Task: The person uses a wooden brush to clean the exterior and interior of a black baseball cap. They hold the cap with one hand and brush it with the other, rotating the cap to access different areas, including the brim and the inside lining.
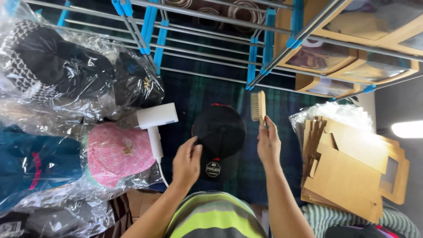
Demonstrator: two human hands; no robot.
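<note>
Dark green plaid cloth [202, 94] is covering the work surface in the head view, with a metal drying rack [211, 44] with blue joints spanning the top. Centre stage, a black cap [220, 130] is lying on the cloth, and the left hand [187, 163] is closing its fingers on the cap's near left edge. The right hand [268, 143] is gripping a small wooden brush [258, 105], holding it upright just right of the cap (bristles facing left). A white hair dryer [155, 121] is sitting just left of the cap, beside a pink cap [118, 152] in clear wrap. Flat cardboard boxes [348, 167] are stacking up at right, bagged dark caps [66, 70] at left.
</note>
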